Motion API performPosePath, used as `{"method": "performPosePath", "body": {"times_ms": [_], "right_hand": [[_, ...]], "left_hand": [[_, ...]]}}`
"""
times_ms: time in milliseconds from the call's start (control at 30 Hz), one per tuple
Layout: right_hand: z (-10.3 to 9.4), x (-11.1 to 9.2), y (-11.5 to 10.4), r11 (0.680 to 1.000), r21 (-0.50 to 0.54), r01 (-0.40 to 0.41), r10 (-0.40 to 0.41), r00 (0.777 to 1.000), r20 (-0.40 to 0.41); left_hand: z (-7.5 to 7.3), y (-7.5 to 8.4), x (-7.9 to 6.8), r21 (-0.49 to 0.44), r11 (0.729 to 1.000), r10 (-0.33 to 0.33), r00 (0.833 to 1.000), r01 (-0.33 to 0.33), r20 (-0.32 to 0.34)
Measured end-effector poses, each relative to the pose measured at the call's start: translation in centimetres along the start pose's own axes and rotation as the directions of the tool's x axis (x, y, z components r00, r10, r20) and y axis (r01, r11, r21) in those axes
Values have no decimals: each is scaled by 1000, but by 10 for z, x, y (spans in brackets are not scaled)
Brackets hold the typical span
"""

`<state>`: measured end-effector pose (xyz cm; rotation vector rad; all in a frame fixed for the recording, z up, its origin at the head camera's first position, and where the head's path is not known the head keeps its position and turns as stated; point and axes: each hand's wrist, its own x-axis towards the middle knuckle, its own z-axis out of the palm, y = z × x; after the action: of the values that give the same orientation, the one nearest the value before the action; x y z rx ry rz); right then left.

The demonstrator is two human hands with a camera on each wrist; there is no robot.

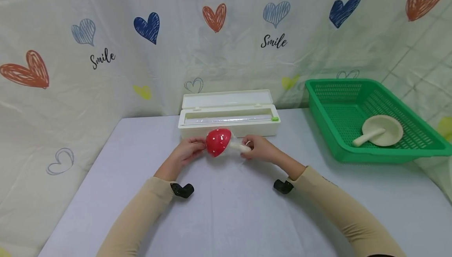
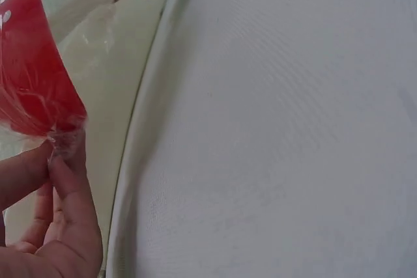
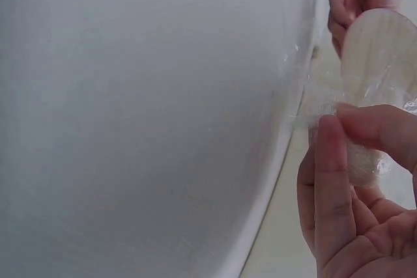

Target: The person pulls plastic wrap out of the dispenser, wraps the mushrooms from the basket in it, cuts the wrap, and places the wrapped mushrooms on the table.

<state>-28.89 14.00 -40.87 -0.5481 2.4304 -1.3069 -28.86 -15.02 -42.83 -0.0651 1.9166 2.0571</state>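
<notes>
A mushroom-shaped thing (image 1: 217, 142), with a red white-dotted cap and a whitish stem, is held up in front of the cling film box. Clear cling film (image 2: 66, 139) is wrapped around it and gathered at the cap's edge. There my left hand (image 1: 188, 150) pinches the bunched film between thumb and fingers. On the stem side, my right hand (image 1: 260, 148) pinches film between thumb and forefinger, as the right wrist view shows. The stem (image 3: 378, 53) lies just beyond those fingertips, with film creased over it.
Behind the hands stands a white cling film box (image 1: 229, 130), its lid raised and a film roll (image 1: 229, 119) inside. At the right a green basket (image 1: 319, 117) holds a cream mushroom-like piece (image 1: 386, 131) with a stem. A heart-printed sheet (image 1: 240, 61) hangs behind the table.
</notes>
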Motion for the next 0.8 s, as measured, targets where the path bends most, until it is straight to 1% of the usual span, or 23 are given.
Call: {"method": "performPosePath", "body": {"times_ms": [67,133,200,300,333,467,533,633,733,800], "right_hand": [[2,0,0,1000,-5,-13,13,1000,11],[3,0,0,999,-24,-21,21,1000,7],[4,0,-1,999,-45,-29,29,1000,-3],[4,0,-1,997,-78,-20,18,999,-27],[4,0,-2,996,-84,-14,11,999,-34],[4,0,-3,993,-113,26,-33,998,-60],[5,0,-3,988,-150,47,-58,996,-69],[7,0,-5,962,-261,80,-104,991,-79],[9,-1,-8,915,-391,102,-150,984,-94],[9,-2,-10,886,-451,103,-167,980,-105]], "left_hand": [[2,1,-1,39,999,-36,999,36,-1],[3,1,-1,89,994,-63,998,61,21],[2,2,-1,142,987,-77,996,69,46],[1,3,-1,197,979,-76,993,58,87],[1,3,-1,209,976,-75,993,54,91],[-1,2,-1,216,976,-59,993,36,100],[-3,1,-1,217,976,-55,993,31,103],[-4,0,-1,224,974,-57,992,31,114],[-4,0,-2,246,969,-61,990,28,125],[-5,1,-2,260,965,-59,988,21,140]]}}
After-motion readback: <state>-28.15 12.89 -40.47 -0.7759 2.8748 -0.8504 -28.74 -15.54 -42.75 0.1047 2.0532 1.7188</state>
